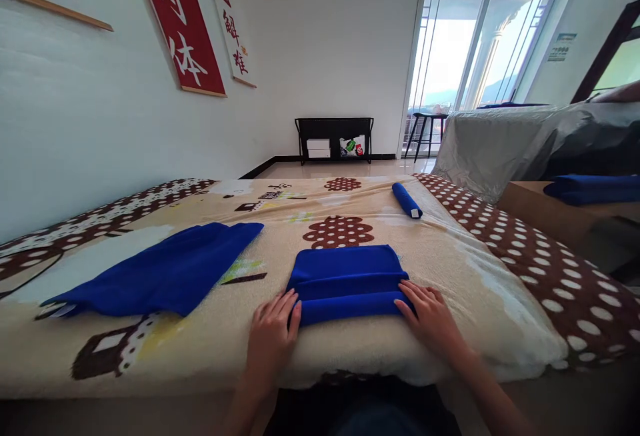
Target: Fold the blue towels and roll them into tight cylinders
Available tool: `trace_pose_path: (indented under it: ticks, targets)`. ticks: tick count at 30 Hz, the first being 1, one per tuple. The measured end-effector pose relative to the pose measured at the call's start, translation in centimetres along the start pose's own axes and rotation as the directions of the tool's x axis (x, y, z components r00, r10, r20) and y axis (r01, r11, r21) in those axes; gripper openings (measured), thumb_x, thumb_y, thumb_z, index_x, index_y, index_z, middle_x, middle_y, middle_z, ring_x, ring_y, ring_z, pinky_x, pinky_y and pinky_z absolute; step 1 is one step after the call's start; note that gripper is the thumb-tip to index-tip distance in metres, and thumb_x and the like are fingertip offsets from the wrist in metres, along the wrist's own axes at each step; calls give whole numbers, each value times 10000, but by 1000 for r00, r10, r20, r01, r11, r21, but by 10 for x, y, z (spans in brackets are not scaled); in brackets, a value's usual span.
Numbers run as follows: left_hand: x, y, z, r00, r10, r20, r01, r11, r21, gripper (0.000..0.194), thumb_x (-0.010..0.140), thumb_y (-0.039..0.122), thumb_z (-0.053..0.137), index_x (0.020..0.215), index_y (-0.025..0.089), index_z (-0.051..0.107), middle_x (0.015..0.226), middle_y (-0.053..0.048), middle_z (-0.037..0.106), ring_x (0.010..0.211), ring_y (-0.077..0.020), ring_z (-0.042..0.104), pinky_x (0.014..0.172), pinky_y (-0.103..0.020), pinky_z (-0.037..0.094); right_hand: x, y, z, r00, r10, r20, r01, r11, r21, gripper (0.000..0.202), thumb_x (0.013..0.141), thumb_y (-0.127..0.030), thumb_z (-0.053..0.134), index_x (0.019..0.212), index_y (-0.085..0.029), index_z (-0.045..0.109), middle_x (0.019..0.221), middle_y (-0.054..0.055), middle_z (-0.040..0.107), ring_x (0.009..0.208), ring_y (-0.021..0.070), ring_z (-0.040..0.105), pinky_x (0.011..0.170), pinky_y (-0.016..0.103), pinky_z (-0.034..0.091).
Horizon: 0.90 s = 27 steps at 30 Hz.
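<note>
A blue cloth [350,284] lies in front of me on the patterned blanket [320,356], its near edge folded or rolled into a thick band. My left hand [274,324] rests at the left end of that band, fingers on the cloth and thumb along its near side. At the right end, my right hand [427,313] touches the band with fingertips and thumb. To the left, another blue cloth [165,273] is spread out loosely. A rolled blue cloth [407,200] with a small white tag lies farther back on the right.
Brown dotted borders [530,256] edge the blanket. At the right, blue cloths [595,189] lie on a cardboard box [540,216] near a plastic-covered object [495,143]. A black rack [334,131] stands by the far wall, and a stool [425,131] by the glass door.
</note>
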State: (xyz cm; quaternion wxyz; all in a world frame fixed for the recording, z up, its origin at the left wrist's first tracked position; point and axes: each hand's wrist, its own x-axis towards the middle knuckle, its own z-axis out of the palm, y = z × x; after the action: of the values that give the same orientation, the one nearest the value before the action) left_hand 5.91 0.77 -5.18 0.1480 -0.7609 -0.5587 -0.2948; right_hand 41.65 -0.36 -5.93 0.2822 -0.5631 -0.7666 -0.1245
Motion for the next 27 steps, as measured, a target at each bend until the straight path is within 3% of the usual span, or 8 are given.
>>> trace_pose_path:
  ticks: [2,5,10,13,16,19,23,27]
  targets:
    - [-1,-2,-4,999,-10,-53,12,999,42,286,976,320,498,1123,209,717,1233,-90,703,1234,-328,594,1076,-584,329,-1,0,-2,999,21,-33,-21,1000,-21,376,1027,-422,428,1213,-189,657,1274,90,671,1233,251,592,1037,473,371]
    - [7,22,-3,994,28,-109,-23,998,51,253,954,259,511,1072,207,729,1222,-94,708,1248,-337,581,1095,-609,286,7,-22,0,996,35,-78,-35,999,6,317,1032,-339,426,1152,-188,678,1245,88,686,1239,257,585,1052,485,330]
    - [28,81,14,964,252,84,-241,963,-123,356,981,219,442,1271,169,642,1284,-98,676,1196,-235,631,968,-407,479,28,-77,11,994,-105,18,101,983,155,333,1030,-295,416,1293,-233,612,1332,59,638,1228,210,594,1048,427,370]
    - [33,89,23,964,231,135,-216,969,-120,374,999,270,447,1324,177,607,1363,-108,621,1267,-254,584,988,-431,478,34,-85,18,993,-98,64,88,984,153,365,1033,-350,410,1330,-234,589,1359,63,618,1257,224,575,1033,427,403]
    - [30,69,22,982,144,118,-135,987,-84,397,1009,385,452,1311,194,624,1366,-112,618,1286,-270,568,1002,-453,474,32,-66,20,999,-9,42,5,996,88,418,1016,-469,424,1286,-216,620,1351,84,622,1260,258,574,1028,461,414]
    - [22,30,16,990,89,108,-83,995,-61,399,1009,408,444,1297,213,638,1345,-98,636,1279,-257,572,1024,-442,455,22,-32,17,999,44,3,-44,998,33,442,1020,-483,404,1273,-200,630,1337,99,630,1251,260,580,1030,466,413]
    - [8,-15,3,982,180,54,-178,983,-35,365,1008,315,453,1339,264,597,1376,-74,617,1297,-236,555,1054,-431,387,4,8,9,1000,-17,-22,17,1000,0,399,1030,-406,408,1333,-219,588,1365,88,612,1273,232,560,1063,452,375]
    - [-7,-26,-15,965,233,-121,-227,972,61,426,963,204,522,1383,277,536,1430,-102,566,1318,-257,526,1045,-424,323,-16,25,0,989,-110,-99,109,994,-13,359,993,-310,490,1335,-252,586,1399,84,582,1270,233,555,1044,438,372]
